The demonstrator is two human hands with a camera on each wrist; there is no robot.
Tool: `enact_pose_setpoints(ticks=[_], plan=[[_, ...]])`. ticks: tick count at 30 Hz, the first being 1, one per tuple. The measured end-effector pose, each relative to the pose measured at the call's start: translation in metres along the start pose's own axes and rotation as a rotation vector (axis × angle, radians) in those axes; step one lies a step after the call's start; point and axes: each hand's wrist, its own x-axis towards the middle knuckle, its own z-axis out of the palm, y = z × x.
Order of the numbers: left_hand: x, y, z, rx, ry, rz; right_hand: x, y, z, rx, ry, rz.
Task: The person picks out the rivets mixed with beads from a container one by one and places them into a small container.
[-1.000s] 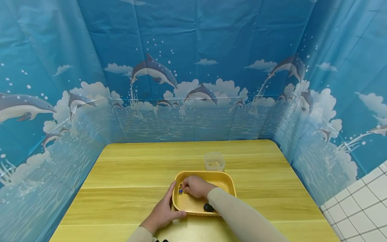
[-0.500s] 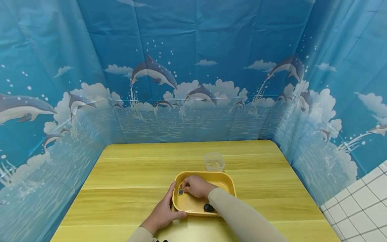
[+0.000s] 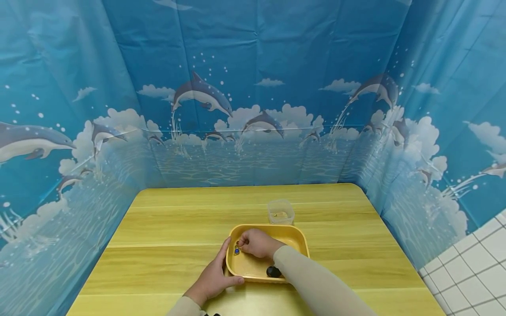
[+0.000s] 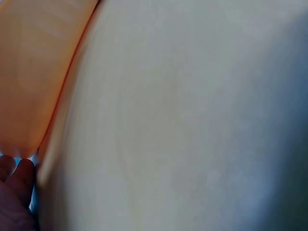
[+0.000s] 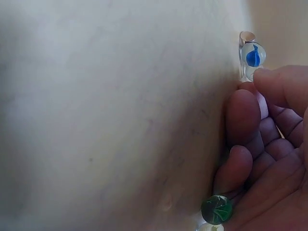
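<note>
A yellow rectangular tray with rounded corners stands on the table. My left hand holds its near left corner from outside, thumb along the front and fingers along the left wall. Inside, my right hand is low over the left end with fingers bent. By its thumb lies a clear marble with a blue swirl, and thumb and forefinger come close together at clear glass just beside it. I cannot tell whether they pinch a marble. A green-swirled marble lies by the lower fingers, partly over another glass piece.
Behind the tray stands a clear square plastic container with a small golden item inside. A dark rounded object shows beside the right sleeve over the tray's front. The wood-patterned table is enclosed by blue dolphin-print curtains.
The small marbles by the right fingertips shift slightly. Both hands and the tray stay almost in place.
</note>
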Motion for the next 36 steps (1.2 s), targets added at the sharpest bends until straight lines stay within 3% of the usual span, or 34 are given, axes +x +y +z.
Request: enact_pose_setpoints(ticks=[20,36], plan=[[-0.002,0.000,-0.001,0.019,-0.004,0.000,0.000,0.004,-0.002,0.253,-0.012,0.018],[-0.003,0.002,-0.002,0.005,-0.019,0.011,-0.003,0.003,-0.011,0.340,-0.010,0.014]])
